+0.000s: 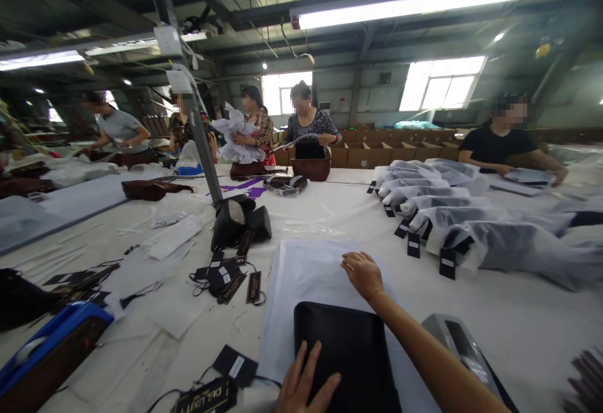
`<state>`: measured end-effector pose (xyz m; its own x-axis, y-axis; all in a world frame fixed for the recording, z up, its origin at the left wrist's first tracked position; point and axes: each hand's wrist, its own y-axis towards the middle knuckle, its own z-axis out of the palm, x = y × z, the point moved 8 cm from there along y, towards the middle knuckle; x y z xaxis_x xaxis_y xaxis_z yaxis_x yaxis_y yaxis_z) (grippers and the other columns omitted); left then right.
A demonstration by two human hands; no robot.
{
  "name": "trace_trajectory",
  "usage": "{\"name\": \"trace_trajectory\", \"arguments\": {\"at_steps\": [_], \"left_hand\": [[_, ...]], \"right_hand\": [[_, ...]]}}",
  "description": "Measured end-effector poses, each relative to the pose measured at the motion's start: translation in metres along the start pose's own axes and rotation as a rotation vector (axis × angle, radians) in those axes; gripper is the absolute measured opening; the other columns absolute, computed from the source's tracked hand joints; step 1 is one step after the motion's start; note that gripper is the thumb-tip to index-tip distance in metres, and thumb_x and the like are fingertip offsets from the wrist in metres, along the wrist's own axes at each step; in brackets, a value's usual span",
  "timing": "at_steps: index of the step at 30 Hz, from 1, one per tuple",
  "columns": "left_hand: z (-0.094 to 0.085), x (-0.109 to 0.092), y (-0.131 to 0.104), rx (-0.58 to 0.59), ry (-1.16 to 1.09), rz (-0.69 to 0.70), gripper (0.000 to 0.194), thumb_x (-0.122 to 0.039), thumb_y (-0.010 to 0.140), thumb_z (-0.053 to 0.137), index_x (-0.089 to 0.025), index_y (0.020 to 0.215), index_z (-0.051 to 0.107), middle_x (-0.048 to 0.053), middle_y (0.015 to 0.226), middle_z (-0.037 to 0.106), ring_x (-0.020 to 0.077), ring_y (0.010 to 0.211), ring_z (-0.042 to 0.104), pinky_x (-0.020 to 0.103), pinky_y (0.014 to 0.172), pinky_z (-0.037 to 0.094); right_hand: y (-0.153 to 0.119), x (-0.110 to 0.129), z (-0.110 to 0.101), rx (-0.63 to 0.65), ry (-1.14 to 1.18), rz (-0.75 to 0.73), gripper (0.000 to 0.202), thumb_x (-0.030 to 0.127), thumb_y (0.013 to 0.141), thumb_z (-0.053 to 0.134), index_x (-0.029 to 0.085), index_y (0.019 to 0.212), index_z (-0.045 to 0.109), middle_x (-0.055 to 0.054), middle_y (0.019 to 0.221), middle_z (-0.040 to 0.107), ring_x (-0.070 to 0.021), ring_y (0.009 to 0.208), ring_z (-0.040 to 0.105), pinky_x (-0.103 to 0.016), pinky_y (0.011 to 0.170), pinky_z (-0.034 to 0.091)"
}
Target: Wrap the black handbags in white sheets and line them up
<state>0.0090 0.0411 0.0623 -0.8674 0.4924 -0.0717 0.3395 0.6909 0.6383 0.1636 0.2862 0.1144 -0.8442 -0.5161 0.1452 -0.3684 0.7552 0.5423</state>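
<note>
A black leather handbag (346, 356) lies flat in front of me, on top of translucent white plastic sheets (301, 268). My left hand (306, 381) rests on the handbag's near left part with its fingers spread. Beyond the handbag's far edge, my right hand (362, 275) is closed, its bent fingers pinching at the top white sheet. Whether it has one layer or several between the fingertips is hidden. Left of the sheets lie black hang tags (253, 287) with cords, and a nearer black tag (235, 366) lies beside the handbag.
Several wrapped bags (499, 237) with black tags line the right side. A grey tape dispenser (456, 337) stands by my right forearm, a blue one (56, 350) at left. Black bags (240, 221) sit by a metal post (202, 137). Co-workers stand across the table.
</note>
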Motion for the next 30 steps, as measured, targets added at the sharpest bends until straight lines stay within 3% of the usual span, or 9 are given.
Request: {"name": "trace_trajectory", "arguments": {"at_steps": [4,8,10,13,16,20,24,27,30], "left_hand": [[-0.017,0.021,0.021,0.183,-0.234,-0.084,0.061,-0.038,0.089,0.064,-0.032,0.145,0.039,0.009,0.144,0.051,0.0272,0.131,0.050,0.041,0.100,0.052],[-0.032,0.080,0.057,0.051,-0.323,-0.451,0.059,-0.034,0.095,0.053,-0.029,0.149,0.028,0.010,0.157,0.031,0.0258,0.143,0.030,0.049,0.113,0.035],[-0.022,0.106,0.079,0.034,-0.403,-0.541,0.076,-0.041,0.090,0.060,-0.023,0.151,0.020,0.015,0.159,0.023,0.0299,0.146,0.021,0.054,0.116,0.025],[0.008,0.126,0.115,0.137,-0.665,-0.542,0.096,-0.043,0.082,0.070,-0.017,0.153,0.011,0.022,0.156,0.026,0.0333,0.144,0.025,0.055,0.115,0.025],[0.027,0.129,0.144,0.251,-0.831,-0.483,0.102,-0.039,0.079,0.074,-0.015,0.154,0.008,0.022,0.142,0.049,0.0320,0.132,0.047,0.050,0.106,0.040],[0.016,0.124,0.162,0.288,-0.857,-0.404,0.079,-0.035,0.079,0.072,-0.015,0.147,0.036,0.010,0.112,0.070,0.0238,0.101,0.067,0.039,0.093,0.052],[-0.013,0.117,0.149,0.246,-0.812,-0.362,0.039,-0.032,0.082,0.066,-0.021,0.119,0.066,0.006,0.107,0.070,0.0221,0.101,0.065,0.038,0.095,0.050],[-0.033,0.110,0.129,0.201,-0.767,-0.341,0.018,-0.028,0.083,0.062,-0.020,0.095,0.074,0.006,0.106,0.069,0.0219,0.104,0.063,0.039,0.099,0.048],[-0.046,0.106,0.111,0.163,-0.716,-0.337,0.016,-0.023,0.082,0.060,-0.021,0.091,0.073,0.007,0.119,0.065,0.0233,0.115,0.059,0.041,0.105,0.044]], "right_hand": [[-0.020,0.026,-0.045,-0.128,0.022,-0.064,0.017,0.023,0.095,0.053,0.024,0.096,0.070,-0.003,0.113,0.072,-0.0191,0.104,0.065,-0.042,0.104,0.039],[-0.054,0.065,-0.090,-0.276,0.058,-0.171,0.015,0.018,0.094,0.056,0.024,0.099,0.069,-0.003,0.116,0.071,-0.0186,0.109,0.065,-0.042,0.108,0.038],[-0.074,0.087,-0.109,-0.357,0.082,-0.245,0.017,0.014,0.091,0.059,0.023,0.101,0.068,-0.002,0.116,0.071,-0.0187,0.110,0.065,-0.043,0.109,0.038],[-0.100,0.110,-0.122,-0.373,0.098,-0.306,0.024,0.009,0.089,0.060,0.024,0.106,0.066,-0.002,0.119,0.070,-0.0190,0.112,0.064,-0.044,0.111,0.038],[-0.120,0.121,-0.124,-0.328,0.103,-0.345,0.025,0.007,0.089,0.059,0.024,0.106,0.067,-0.001,0.120,0.070,-0.0178,0.111,0.064,-0.042,0.111,0.039],[-0.135,0.115,-0.133,-0.295,0.072,-0.345,0.031,0.009,0.089,0.060,0.024,0.115,0.064,-0.002,0.123,0.068,-0.0178,0.113,0.063,-0.042,0.112,0.039],[-0.127,0.095,-0.157,-0.309,-0.045,-0.190,0.053,0.015,0.089,0.062,0.025,0.139,0.048,-0.008,0.141,0.054,-0.0252,0.132,0.048,-0.046,0.114,0.037],[-0.106,0.085,-0.169,-0.255,-0.091,-0.111,0.064,0.020,0.089,0.064,0.024,0.147,0.038,-0.011,0.154,0.036,-0.0319,0.142,0.030,-0.055,0.116,0.028],[-0.087,0.084,-0.165,-0.120,-0.060,-0.149,0.065,0.018,0.087,0.064,0.025,0.147,0.038,-0.009,0.146,0.048,-0.0320,0.140,0.033,-0.060,0.119,0.016]]}}
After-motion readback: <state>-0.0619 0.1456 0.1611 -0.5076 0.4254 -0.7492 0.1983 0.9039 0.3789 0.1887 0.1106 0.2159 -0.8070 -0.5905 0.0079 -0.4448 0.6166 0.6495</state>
